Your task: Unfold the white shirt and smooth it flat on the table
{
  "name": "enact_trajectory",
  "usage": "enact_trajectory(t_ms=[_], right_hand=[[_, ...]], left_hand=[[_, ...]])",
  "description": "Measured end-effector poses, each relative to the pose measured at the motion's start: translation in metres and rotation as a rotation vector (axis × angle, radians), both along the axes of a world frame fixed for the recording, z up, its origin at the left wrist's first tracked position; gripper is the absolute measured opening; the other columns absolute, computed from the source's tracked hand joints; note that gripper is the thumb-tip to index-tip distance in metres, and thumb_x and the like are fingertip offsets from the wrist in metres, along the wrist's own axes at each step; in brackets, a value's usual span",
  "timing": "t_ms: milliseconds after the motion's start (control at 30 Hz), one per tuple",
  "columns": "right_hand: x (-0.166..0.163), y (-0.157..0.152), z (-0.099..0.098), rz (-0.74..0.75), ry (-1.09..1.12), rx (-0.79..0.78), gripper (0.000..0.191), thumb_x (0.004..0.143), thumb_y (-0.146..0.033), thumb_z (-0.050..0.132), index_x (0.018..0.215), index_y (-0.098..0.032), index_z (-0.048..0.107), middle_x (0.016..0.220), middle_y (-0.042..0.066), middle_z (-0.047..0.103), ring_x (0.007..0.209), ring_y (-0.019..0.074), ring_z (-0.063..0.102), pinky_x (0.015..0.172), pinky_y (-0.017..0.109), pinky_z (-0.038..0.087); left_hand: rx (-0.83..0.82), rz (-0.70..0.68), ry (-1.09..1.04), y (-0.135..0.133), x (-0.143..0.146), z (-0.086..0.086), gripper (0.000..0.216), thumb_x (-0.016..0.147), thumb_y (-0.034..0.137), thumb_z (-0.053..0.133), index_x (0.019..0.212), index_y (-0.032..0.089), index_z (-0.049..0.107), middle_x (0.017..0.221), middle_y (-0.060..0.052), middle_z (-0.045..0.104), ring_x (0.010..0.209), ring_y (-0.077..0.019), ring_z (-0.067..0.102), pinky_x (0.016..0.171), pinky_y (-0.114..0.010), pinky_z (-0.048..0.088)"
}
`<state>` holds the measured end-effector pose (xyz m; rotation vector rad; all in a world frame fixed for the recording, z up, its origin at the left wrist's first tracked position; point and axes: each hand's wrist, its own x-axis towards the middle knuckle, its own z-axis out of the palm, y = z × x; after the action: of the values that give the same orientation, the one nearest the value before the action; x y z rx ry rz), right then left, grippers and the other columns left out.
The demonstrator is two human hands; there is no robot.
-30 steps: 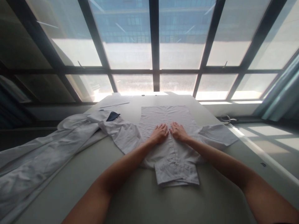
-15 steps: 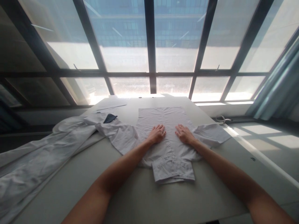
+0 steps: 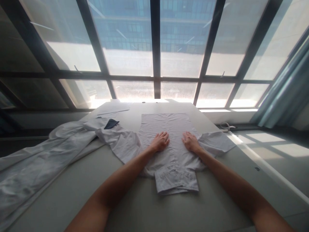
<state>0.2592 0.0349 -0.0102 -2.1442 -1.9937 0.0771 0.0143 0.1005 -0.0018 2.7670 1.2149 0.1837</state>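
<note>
A pale, short-sleeved shirt point(image 3: 172, 159) lies spread on the white table point(image 3: 135, 206), its collar end towards me and its sleeves out to both sides. Wrinkles run down its middle. Flat on the left half of the body rests my left hand point(image 3: 160, 141), fingers stretched out. My right hand point(image 3: 190, 141) lies palm down on the right half, its fingers extended and slightly bent. Neither hand grips the fabric. The left sleeve meets a heap of other pale garments point(image 3: 65, 151), which has a dark navy patch point(image 3: 111, 123) on it.
The garment heap runs off the table's left side. Thin sheets point(image 3: 113, 109) lie at the far left. A coiled white cable or strap point(image 3: 226, 126) is beyond the right edge. Large windows point(image 3: 130, 58) stand behind the table, with a blue-grey curtain point(image 3: 285, 90) at right.
The view has shifted slightly, so everything sits a little lower and further left. Both hands stay flat on the shirt, the right fingers a bit more bent.
</note>
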Motion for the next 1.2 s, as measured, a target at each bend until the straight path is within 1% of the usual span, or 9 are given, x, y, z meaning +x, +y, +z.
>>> enact_trajectory(t_ms=[133,667,833,900,933,1000,1067,1133,1200], right_hand=[[0.003,-0.001,0.001,-0.074,-0.008,0.001,0.057,0.107,-0.037,0.038,0.157,-0.011,0.046,0.165,0.019,0.039,0.155,0.0289,0.031,0.126,0.047,0.024],[0.006,0.000,-0.004,-0.072,-0.023,0.021,0.057,0.105,-0.037,0.039,0.155,-0.011,0.048,0.163,0.020,0.041,0.153,0.0297,0.034,0.124,0.046,0.027],[0.001,-0.005,0.001,-0.101,-0.084,0.045,0.056,0.106,-0.035,0.039,0.152,-0.006,0.051,0.160,0.024,0.044,0.152,0.0318,0.037,0.123,0.047,0.028],[-0.004,-0.009,0.006,-0.049,-0.104,0.077,0.057,0.107,-0.035,0.037,0.155,-0.006,0.048,0.163,0.025,0.039,0.155,0.0317,0.031,0.124,0.049,0.025],[-0.008,-0.012,0.008,0.023,-0.108,0.092,0.058,0.107,-0.036,0.036,0.157,-0.008,0.044,0.166,0.023,0.034,0.157,0.0306,0.026,0.125,0.049,0.022],[-0.017,-0.017,0.011,0.228,-0.100,0.082,0.061,0.109,-0.041,0.034,0.163,-0.013,0.037,0.172,0.016,0.024,0.160,0.0271,0.016,0.128,0.049,0.015],[-0.026,-0.022,0.012,0.404,-0.071,0.005,0.062,0.110,-0.047,0.030,0.165,-0.019,0.032,0.174,0.011,0.019,0.161,0.0246,0.013,0.128,0.049,0.013],[-0.031,-0.023,0.010,0.460,-0.036,-0.077,0.064,0.110,-0.051,0.028,0.167,-0.020,0.030,0.174,0.009,0.019,0.161,0.0246,0.013,0.128,0.051,0.014],[-0.030,-0.021,0.008,0.415,-0.015,-0.112,0.066,0.110,-0.051,0.028,0.167,-0.019,0.028,0.173,0.011,0.019,0.161,0.0255,0.014,0.128,0.052,0.014]], left_hand=[[-0.016,-0.001,-0.014,0.000,0.000,0.000,0.054,0.110,0.040,0.036,0.160,0.019,0.039,0.169,-0.014,0.032,0.158,-0.0297,0.024,0.127,-0.054,0.021],[-0.029,0.011,-0.014,-0.005,-0.001,0.007,0.054,0.109,0.040,0.038,0.158,0.020,0.040,0.169,-0.012,0.034,0.158,-0.0289,0.025,0.128,-0.051,0.020],[-0.029,0.001,-0.030,-0.004,-0.001,0.005,0.054,0.109,0.040,0.037,0.158,0.018,0.040,0.169,-0.012,0.034,0.158,-0.0298,0.025,0.128,-0.052,0.020],[-0.027,-0.002,-0.033,-0.004,0.000,0.004,0.054,0.109,0.040,0.037,0.158,0.018,0.040,0.169,-0.012,0.033,0.158,-0.0301,0.025,0.128,-0.052,0.020],[-0.023,-0.005,-0.036,-0.004,0.000,0.003,0.054,0.109,0.040,0.036,0.158,0.018,0.040,0.169,-0.012,0.033,0.158,-0.0302,0.025,0.128,-0.053,0.020],[-0.014,-0.010,-0.039,-0.003,0.000,0.001,0.054,0.109,0.041,0.036,0.158,0.019,0.040,0.169,-0.012,0.033,0.158,-0.0301,0.025,0.128,-0.053,0.020],[-0.007,-0.015,-0.037,-0.002,0.000,0.000,0.053,0.109,0.041,0.035,0.158,0.020,0.040,0.169,-0.012,0.033,0.157,-0.0299,0.025,0.128,-0.054,0.021],[-0.003,-0.019,-0.035,-0.002,0.001,0.000,0.053,0.110,0.041,0.035,0.157,0.020,0.041,0.169,-0.012,0.033,0.157,-0.0296,0.025,0.128,-0.054,0.022],[-0.003,-0.023,-0.034,-0.001,0.000,0.000,0.052,0.110,0.041,0.035,0.157,0.019,0.041,0.169,-0.012,0.033,0.157,-0.0291,0.026,0.128,-0.053,0.022]])
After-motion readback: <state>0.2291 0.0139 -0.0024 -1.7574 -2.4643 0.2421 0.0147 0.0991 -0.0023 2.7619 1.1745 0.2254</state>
